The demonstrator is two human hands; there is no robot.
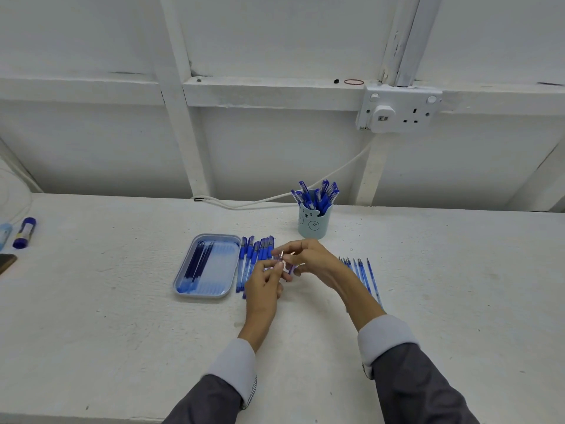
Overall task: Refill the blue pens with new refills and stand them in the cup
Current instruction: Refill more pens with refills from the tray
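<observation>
My left hand [265, 281] and my right hand [308, 260] meet above the table and together hold one blue pen [290, 268]. The left fingers pinch its tip end [281, 257]; the right fingers curl round its barrel. A row of several blue pens [253, 258] lies just behind the hands. A light blue tray [227, 289] to the left holds several dark blue refills [198, 260]. Several loose refills [363, 273] lie to the right of my right wrist. A pale blue cup [315, 223] with a bear face stands behind, full of several blue pens.
A glue stick [24, 232] and a dark flat object [6, 263] lie at the far left of the white table. A white cable [275, 197] runs along the back edge up to a wall socket [400, 110].
</observation>
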